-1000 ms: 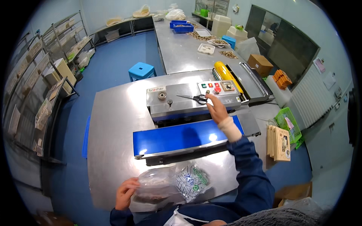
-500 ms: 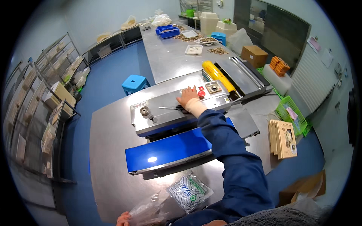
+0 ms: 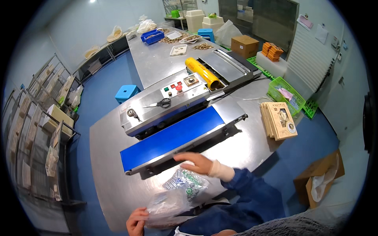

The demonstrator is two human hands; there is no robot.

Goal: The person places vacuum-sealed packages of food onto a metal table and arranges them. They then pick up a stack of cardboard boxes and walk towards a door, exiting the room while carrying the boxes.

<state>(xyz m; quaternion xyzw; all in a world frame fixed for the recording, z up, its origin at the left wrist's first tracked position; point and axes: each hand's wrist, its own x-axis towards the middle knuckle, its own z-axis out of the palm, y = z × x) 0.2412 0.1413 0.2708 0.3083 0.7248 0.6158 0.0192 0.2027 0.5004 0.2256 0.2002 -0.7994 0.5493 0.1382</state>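
Note:
At the near edge of the steel table my left hand (image 3: 138,220) is closed on the edge of a clear plastic bag (image 3: 167,202). Part of that bag overlaps a silver package with green and blue print (image 3: 193,181) lying flat. My right hand (image 3: 197,163) hovers by the package's far end, fingers stretched out and holding nothing I can see. Just beyond it is the blue conveyor belt (image 3: 173,137) of a bag sealing machine (image 3: 157,110). On the machine's metal top lie black-handled scissors (image 3: 162,103), left of a red button (image 3: 179,88).
A yellow roll of film (image 3: 201,72) sits in a wrapping machine (image 3: 226,65) behind the sealer. Tan printed boxes (image 3: 280,121) stand at the table's right edge, near a green basket (image 3: 285,94). A blue stool (image 3: 126,93) is on the floor left; an open carton (image 3: 317,181), right.
My right hand has come back from the sealer's control panel to the printed package. My left hand has brought the clear bag rightward, partly over that package. The view has shifted.

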